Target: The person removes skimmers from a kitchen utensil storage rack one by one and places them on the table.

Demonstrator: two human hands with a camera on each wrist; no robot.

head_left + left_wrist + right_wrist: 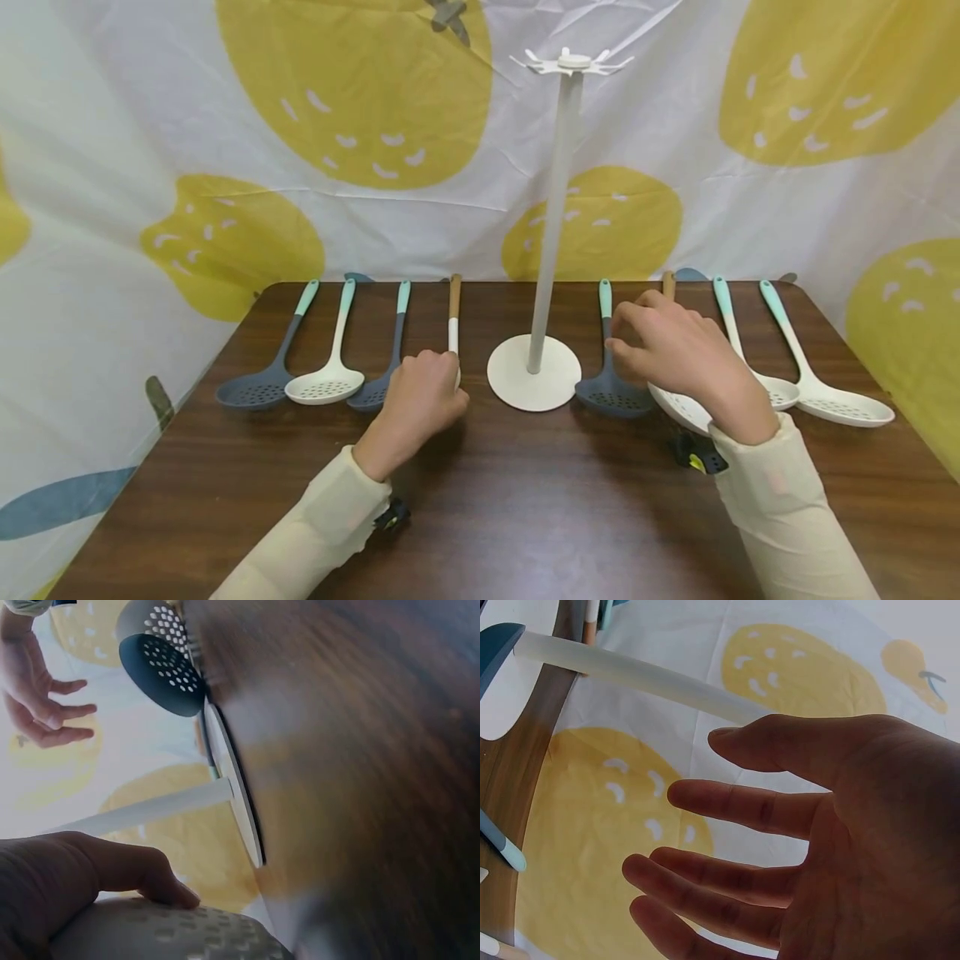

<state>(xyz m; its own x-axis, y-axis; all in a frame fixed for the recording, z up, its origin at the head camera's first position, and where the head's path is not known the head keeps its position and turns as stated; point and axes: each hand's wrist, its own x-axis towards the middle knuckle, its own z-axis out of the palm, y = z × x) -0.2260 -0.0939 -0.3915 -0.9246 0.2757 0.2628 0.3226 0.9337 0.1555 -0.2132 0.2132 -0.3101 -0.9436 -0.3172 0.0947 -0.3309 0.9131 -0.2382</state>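
My left hand (422, 396) grips the perforated bowl of a white skimmer (454, 312) with a wooden handle end, left of the stand. In the left wrist view the thumb lies across that skimmer's white, hole-dotted head (172, 934). Raised above the right-hand row, my right hand (678, 346) has its fingers loosely spread and holds nothing; the right wrist view shows its bare palm (870, 847). Beneath it lies a white skimmer with a wooden handle (669, 285), partly hidden by the hand. A dark skimmer (611, 392) with a mint handle end lies just left of it.
A white stand (551, 208) with a hooked top (573, 62) rises from a round base (506, 375) mid-table. Dark (255, 392) and white (324, 385) skimmers lie at the left. More white skimmers (847, 406) lie at the right. A lemon-print cloth (420, 233) hangs behind.
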